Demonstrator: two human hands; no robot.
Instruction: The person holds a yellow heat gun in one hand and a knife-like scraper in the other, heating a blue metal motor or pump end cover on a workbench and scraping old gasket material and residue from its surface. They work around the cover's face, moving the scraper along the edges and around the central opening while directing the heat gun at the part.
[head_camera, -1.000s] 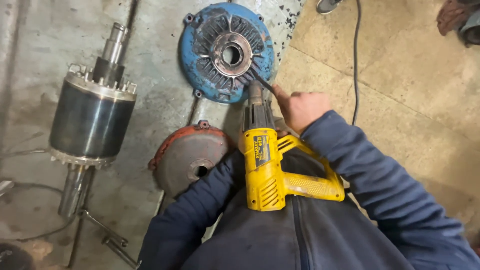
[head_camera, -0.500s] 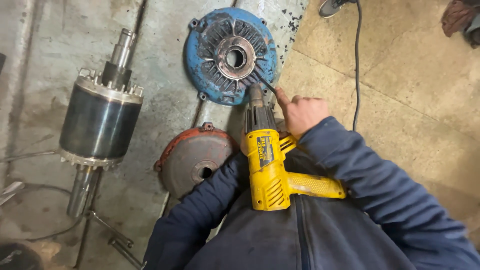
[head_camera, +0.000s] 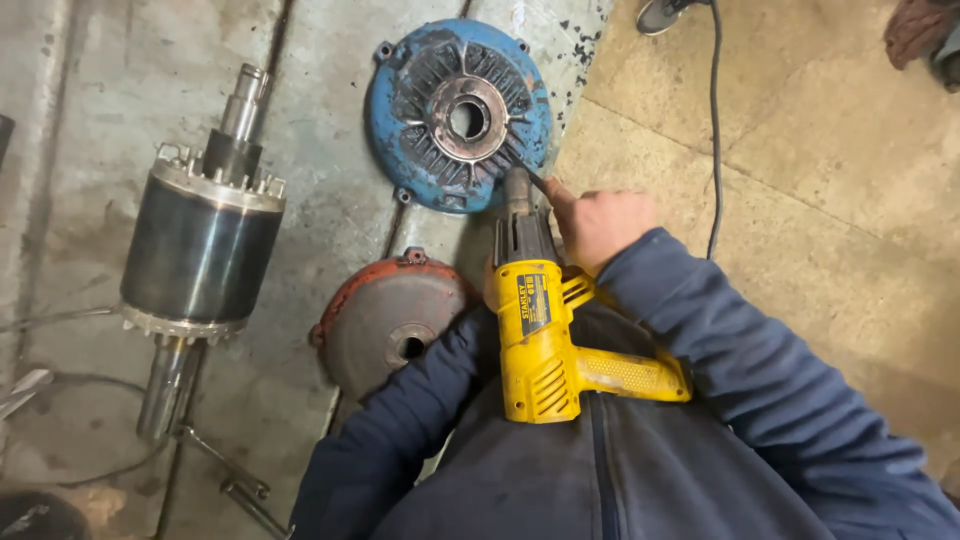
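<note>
- Right hand (head_camera: 600, 225): closed on a thin dark tool, tip at the round blue ribbed cast-metal end cover (head_camera: 458, 115), which lies flat on the concrete floor (head_camera: 330, 200).
- Left hand: hidden behind the yellow plastic heat gun (head_camera: 545, 335); grip cannot be told.
- Hazard: gun's nozzle sits just beside the right fingers; a burn is likely if they drift closer.

Single head-worn camera, looking steeply down over the person's chest and both sleeves. Close range: the yellow heat gun (head_camera: 545, 340) fills the centre. The concrete floor (head_camera: 330, 120) extends beyond the right-hand fingers (head_camera: 556, 196). No second view, so nothing is shared.
</note>
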